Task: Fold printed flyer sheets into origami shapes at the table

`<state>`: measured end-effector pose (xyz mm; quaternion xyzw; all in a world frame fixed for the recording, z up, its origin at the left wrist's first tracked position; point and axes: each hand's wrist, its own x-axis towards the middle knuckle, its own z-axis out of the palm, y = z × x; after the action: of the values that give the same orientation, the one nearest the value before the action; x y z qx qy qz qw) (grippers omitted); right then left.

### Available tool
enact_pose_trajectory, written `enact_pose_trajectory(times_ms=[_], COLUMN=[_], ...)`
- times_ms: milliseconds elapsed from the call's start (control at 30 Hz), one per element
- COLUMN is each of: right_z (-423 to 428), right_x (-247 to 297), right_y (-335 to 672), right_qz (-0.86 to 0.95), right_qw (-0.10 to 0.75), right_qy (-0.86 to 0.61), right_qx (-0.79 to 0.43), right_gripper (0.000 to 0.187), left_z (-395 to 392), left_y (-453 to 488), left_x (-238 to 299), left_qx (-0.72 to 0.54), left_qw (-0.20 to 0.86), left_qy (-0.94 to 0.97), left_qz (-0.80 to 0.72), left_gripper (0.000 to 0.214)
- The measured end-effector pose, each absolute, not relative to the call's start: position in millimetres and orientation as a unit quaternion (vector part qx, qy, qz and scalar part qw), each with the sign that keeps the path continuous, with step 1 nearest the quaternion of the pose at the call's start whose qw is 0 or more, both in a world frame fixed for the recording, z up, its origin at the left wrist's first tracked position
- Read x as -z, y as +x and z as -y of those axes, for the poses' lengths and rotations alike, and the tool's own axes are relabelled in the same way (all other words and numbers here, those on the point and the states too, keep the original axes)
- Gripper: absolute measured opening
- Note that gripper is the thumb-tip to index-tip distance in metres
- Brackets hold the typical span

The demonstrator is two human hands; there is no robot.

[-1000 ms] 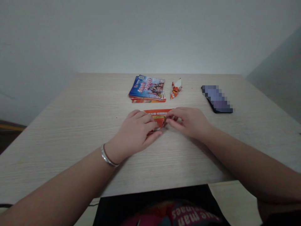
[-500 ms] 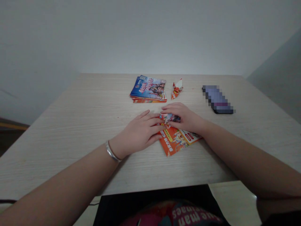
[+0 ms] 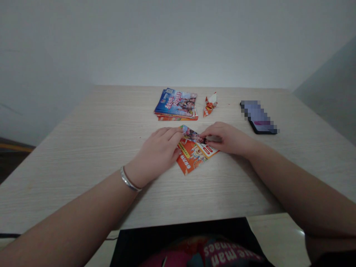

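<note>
Between my two hands, flat on the pale wood-grain tabletop [image 3: 91, 148], lies the thin orange printed paper sheet [image 3: 194, 155], with a picture-printed strip turned over along its far edge. My left hand [image 3: 161, 148] rests at the sheet's left side, fingers close together and bent over its edge; the thumb is partly hidden, so I cannot tell from here whether it pinches or only presses. My right hand [image 3: 226, 137] is pinching the turned-over strip between thumb and fingertips.

I judge the sheet almost weightless, with just enough stiffness to take a crease. Its face looks coated, so I'd expect it to slide on the tabletop unless pinned, and a hard tug could tear it. I'd hold it down by the left corner and take the strip near its fold, where the layers are firmest.

My count: one sheet between the hands; one stack of blue and orange printed leaflets [image 3: 176, 104] beyond the left hand, too tightly layered to number; one folded red, orange and white paper figure [image 3: 210, 104] beyond the right hand; one black slab-shaped phone [image 3: 260, 118], its screen blurred, farther right of that hand; one silver metal bangle [image 3: 128, 180] at the left wrist.
</note>
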<state>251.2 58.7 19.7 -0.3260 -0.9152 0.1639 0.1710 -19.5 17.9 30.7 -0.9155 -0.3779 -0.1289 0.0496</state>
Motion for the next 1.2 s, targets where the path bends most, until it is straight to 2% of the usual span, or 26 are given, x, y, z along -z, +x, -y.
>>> enact_pose_trajectory(times_ms=[133,333,467,600,767,867,1000,1033,1067,1200], right_z=[-56.6,-58.1,-57.3,-51.6,-45.1,-44.1,-44.3,-44.4,-44.4,-44.9], right_x=[-21.5,-26.0,-24.4,-19.9,-14.6,-12.1,-10.6,-10.8,-11.0,-11.5], right_y=[249.1,259.8,263.1,255.2,247.1,246.2,244.5,243.8,243.1,242.1], right_qz=[0.899,0.903,0.926,0.946,0.951,0.952,0.956,0.956,0.956,0.953], right_qw=[0.187,0.223,0.184,0.139,0.117,0.126,0.136,0.136,0.135,0.13], right_qy=[-0.347,-0.308,-0.275,-0.253,-0.261,-0.25,-0.249,-0.252,-0.254,-0.27], right_qx=[-0.19,-0.201,-0.183,-0.145,-0.119,-0.12,-0.068,-0.059,-0.051,-0.042], right_gripper=[0.028,0.018,0.017,0.028,0.017,0.014,0.017,0.018,0.019,0.02], left_z=[-19.9,-22.4,-26.2,-29.6,-32.2,-32.6,-33.3,-33.7,-34.1,-34.5], left_y=[-18.7,-23.8,-27.6,-28.0,-27.4,-29.9,-33.0,-33.2,-33.2,-32.8], left_x=[-24.0,-23.6,-19.6,-14.7,-14.5,-16.1,-15.8,-15.4,-15.0,-16.1], left_qx=[0.124,0.072,0.077,0.087,0.101,0.104,0.096,0.094,0.093,0.096], left_qw=[0.026,0.018,0.028,0.014,-0.018,-0.064,-0.093,-0.091,-0.089,-0.093], left_qy=[-0.939,-0.934,-0.929,-0.93,-0.934,-0.94,-0.954,-0.956,-0.956,-0.951], left_qz=[0.32,0.348,0.361,0.356,0.342,0.318,0.269,0.264,0.265,0.278], left_gripper=[0.037,0.036,0.034,0.036,0.037,0.049,0.085,0.085,0.079,0.033])
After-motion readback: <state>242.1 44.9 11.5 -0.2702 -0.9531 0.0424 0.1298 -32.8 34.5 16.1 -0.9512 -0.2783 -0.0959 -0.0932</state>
